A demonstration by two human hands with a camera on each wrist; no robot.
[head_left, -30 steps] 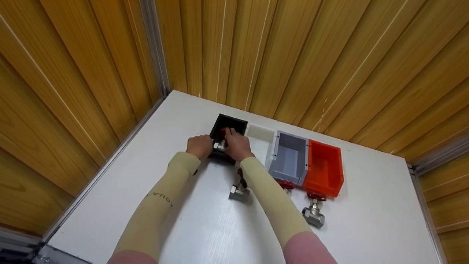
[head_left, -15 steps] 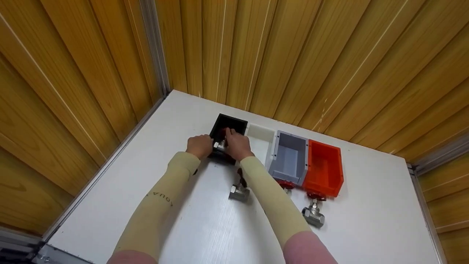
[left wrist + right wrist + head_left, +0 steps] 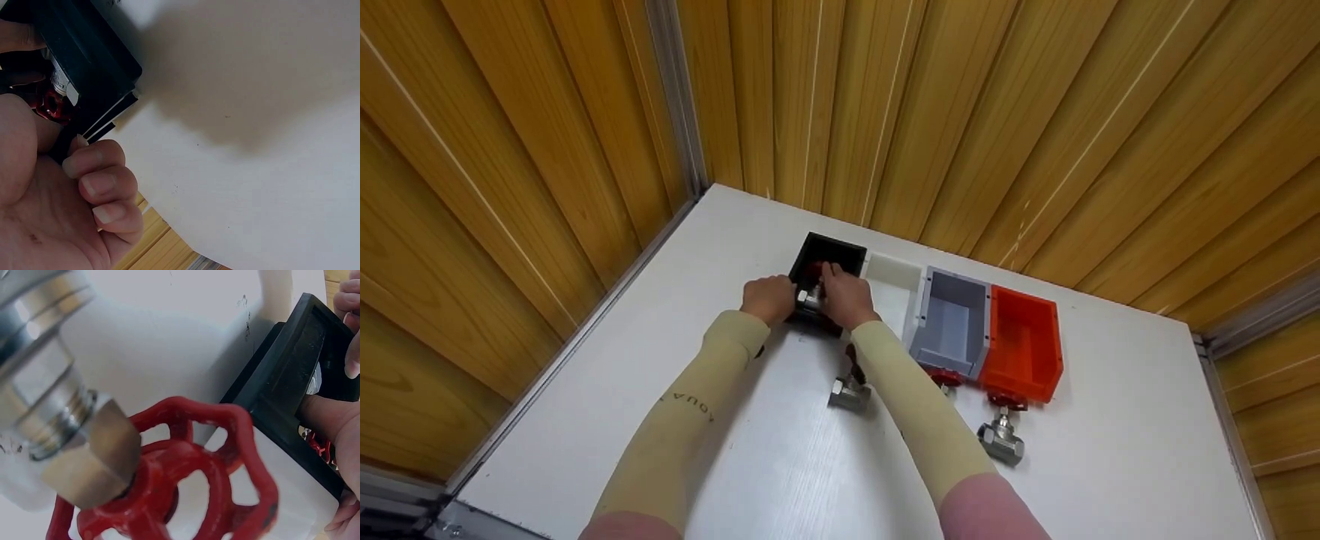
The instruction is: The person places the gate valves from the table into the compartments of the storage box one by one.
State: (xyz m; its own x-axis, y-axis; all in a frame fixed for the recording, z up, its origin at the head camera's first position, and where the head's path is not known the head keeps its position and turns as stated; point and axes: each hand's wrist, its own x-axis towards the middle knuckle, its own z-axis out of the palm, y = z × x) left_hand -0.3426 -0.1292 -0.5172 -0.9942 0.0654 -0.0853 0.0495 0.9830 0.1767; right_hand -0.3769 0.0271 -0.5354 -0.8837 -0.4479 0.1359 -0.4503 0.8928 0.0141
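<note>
Both hands are at a black bin (image 3: 840,247) at the back of the white table. My left hand (image 3: 769,298) grips its left wall; in the left wrist view the fingers (image 3: 104,183) curl at the edge. My right hand (image 3: 849,296) straddles the right wall, with its thumb (image 3: 323,413) inside and other fingers outside, partly hidden. A metal valve (image 3: 810,298) with a red handwheel (image 3: 53,104) lies in the bin between the hands. Whether the right thumb touches this valve, I cannot tell.
To the right stand a white bin (image 3: 894,268), a grey bin (image 3: 952,322) and an orange bin (image 3: 1024,341). In front of the bins lie a valve (image 3: 850,392), one half hidden by the right sleeve (image 3: 945,377), and another valve (image 3: 1003,439). Wood-patterned walls (image 3: 960,112) enclose the table.
</note>
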